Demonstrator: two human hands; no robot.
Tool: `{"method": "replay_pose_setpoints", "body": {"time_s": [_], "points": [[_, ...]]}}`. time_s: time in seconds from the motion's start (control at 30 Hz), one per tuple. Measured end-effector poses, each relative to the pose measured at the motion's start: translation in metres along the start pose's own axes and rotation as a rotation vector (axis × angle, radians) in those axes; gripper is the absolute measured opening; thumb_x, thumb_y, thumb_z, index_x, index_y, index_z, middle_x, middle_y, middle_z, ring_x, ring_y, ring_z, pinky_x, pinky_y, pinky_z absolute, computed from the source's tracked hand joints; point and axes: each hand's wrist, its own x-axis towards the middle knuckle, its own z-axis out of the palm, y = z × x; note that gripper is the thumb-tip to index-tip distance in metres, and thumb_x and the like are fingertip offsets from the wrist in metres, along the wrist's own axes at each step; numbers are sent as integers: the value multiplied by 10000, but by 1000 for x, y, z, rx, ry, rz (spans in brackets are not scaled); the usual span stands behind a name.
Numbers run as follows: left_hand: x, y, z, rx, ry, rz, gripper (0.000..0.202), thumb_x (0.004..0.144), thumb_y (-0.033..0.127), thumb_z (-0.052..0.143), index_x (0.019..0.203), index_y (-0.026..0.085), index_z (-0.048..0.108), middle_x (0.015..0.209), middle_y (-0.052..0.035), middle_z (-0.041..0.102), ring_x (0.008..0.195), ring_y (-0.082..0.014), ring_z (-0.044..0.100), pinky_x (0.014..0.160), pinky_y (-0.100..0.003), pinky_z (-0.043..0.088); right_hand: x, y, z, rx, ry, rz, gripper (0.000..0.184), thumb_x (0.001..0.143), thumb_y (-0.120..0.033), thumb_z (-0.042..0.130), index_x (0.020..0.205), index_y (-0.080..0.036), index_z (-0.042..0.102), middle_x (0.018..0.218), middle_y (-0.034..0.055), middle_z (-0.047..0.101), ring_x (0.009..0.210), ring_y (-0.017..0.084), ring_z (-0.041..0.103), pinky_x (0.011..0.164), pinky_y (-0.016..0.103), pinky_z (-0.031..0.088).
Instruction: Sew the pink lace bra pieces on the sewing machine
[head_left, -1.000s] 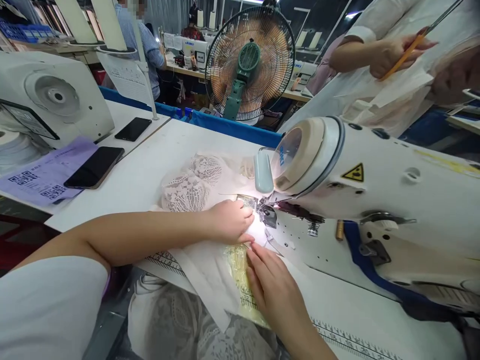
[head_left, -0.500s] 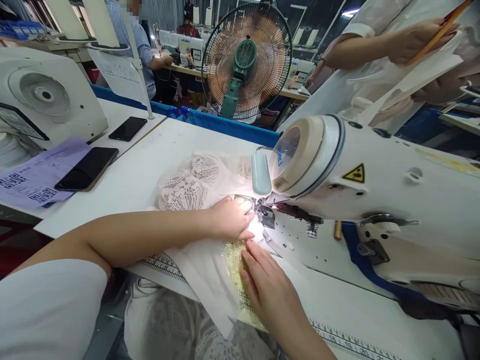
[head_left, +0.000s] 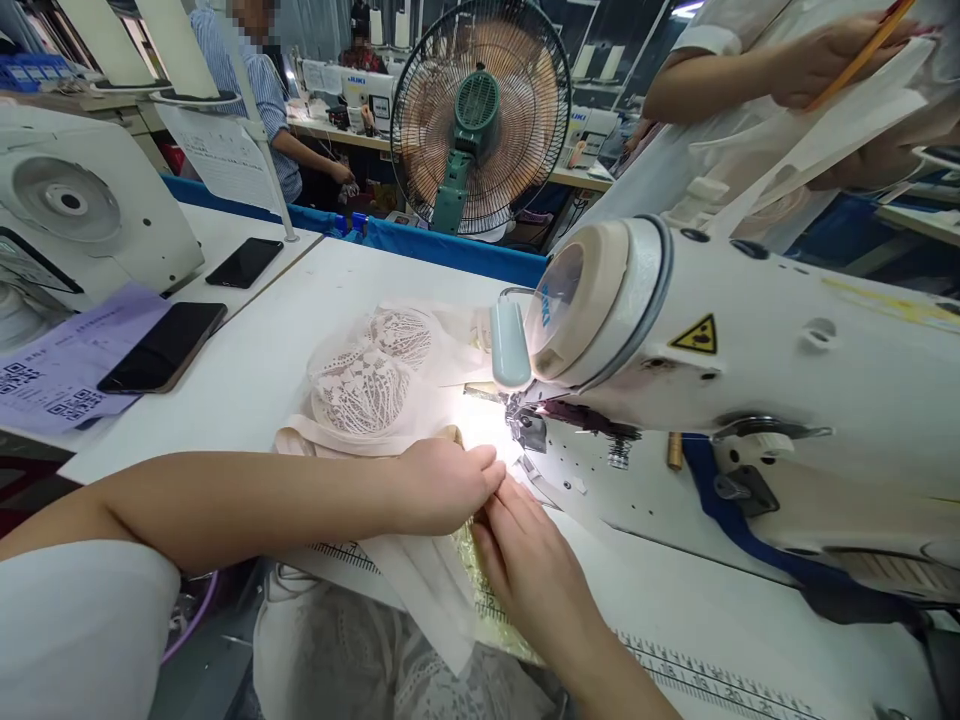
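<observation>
A pale lace garment [head_left: 364, 385] with rounded, cup-like panels lies on the white sewing table, left of the needle area. My left hand [head_left: 450, 485] is closed on its near edge, thumb and fingers pinched together in front of the presser foot [head_left: 531, 430]. Fingertips of my right hand [head_left: 536, 565] press together against those of the left, on the same fabric edge; the exact grip is partly hidden. Below the hands, a plain pale fabric panel [head_left: 427, 590] hangs over the table edge. Shiny yellowish material [head_left: 480, 585] lies beneath the right hand.
The sewing machine head [head_left: 600, 310] with its lit needle area fills the right. Two phones [head_left: 161, 347] [head_left: 244, 262] and a purple printed sheet [head_left: 60, 360] lie at left. Behind stands a fan [head_left: 480, 120]. A co-worker's hand [head_left: 840, 60] holds an orange tool at upper right.
My left hand has drawn back from the presser foot toward me and met my right fingertips. A band of the garment now shows along its near side. The view has shifted slightly.
</observation>
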Motion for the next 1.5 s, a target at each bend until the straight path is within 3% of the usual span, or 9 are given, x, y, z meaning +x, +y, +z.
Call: {"method": "replay_pose_setpoints", "body": {"time_s": [0.17,0.3,0.6,0.8,0.97,1.23,1.5], "points": [[-5,-15,12,36,215,130,169,865,113,449,936,146,599,884,-78,622,655,-164,474,609,-311,369,-9,5,1,23,81,-56,318,892,-157,448,1189,-161,562,1213,129,635,1160,250,577,966,454,514],[-7,-25,15,67,287,179,198,927,189,418,914,150,612,916,-82,637,679,-161,477,671,-320,387,-10,7,-4,33,147,-42,242,886,-150,470,1086,-169,604,1149,119,668,1102,232,616,918,413,550],[-1,-36,18,-29,280,207,240,942,215,405,993,182,638,970,-87,663,782,-175,547,762,-336,429,-9,8,-8,42,150,10,218,890,-172,469,1045,-196,620,1119,101,685,1045,223,647,855,384,579],[5,-46,14,-34,195,224,260,958,241,399,1022,186,645,1090,-84,662,855,-186,565,782,-322,430,-10,9,-6,54,145,22,202,885,-177,472,1010,-200,629,1107,98,688,1035,223,649,859,383,572],[7,-53,17,-41,214,256,279,966,256,397,1056,180,650,1192,-79,641,930,-199,571,827,-327,428,-10,10,-5,52,144,14,176,893,-181,467,977,-187,622,1097,108,687,1035,221,646,867,384,566],[10,-59,14,-37,148,291,288,968,278,404,1085,216,660,1223,-63,630,937,-201,575,827,-336,435,-11,9,-5,56,149,15,166,890,-176,473,970,-181,618,1100,112,689,1027,219,650,876,382,561],[14,-66,13,19,184,379,269,962,247,421,1078,204,660,1182,-68,645,891,-196,577,779,-325,437,-10,8,-7,59,134,27,177,894,-178,460,966,-187,621,1103,107,689,1029,216,651,865,372,566]]}}
